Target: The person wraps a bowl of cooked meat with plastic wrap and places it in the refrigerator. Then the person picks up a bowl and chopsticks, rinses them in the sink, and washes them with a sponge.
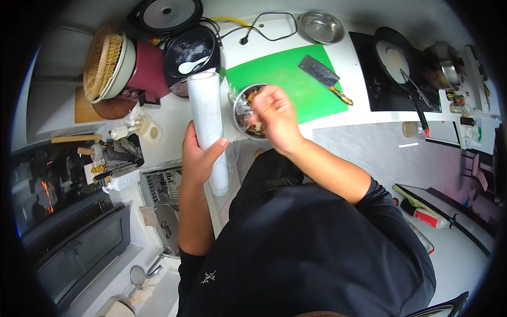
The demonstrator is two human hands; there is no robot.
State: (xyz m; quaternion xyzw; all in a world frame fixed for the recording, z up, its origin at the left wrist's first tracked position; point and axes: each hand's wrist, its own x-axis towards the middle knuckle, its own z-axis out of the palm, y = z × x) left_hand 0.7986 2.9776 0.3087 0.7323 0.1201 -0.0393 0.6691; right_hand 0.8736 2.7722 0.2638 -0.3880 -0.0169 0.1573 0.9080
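Observation:
My left hand (201, 158) grips a thick roll of clear plastic wrap (206, 115), tilted upright at the counter's front edge. Beside it, a metal bowl (236, 119) of chopped brownish food (252, 95) stands at the near left corner of a green cutting board (273, 71). Crinkled clear film (242, 105) shows over the bowl's left side. Above the bowl is my right hand (277, 115), blurred, its fingers curled at the film and covering much of the food. A cleaver (320, 71) with a patterned handle lies on the board.
An open rice cooker (192, 49) with a white paddle (194, 65) is at the back left. An empty metal bowl (321, 27) sits behind the board. On the black cooktop (364, 79) stand a wok (390, 51) and a steel pot (441, 65). The sink (164, 206) is at left.

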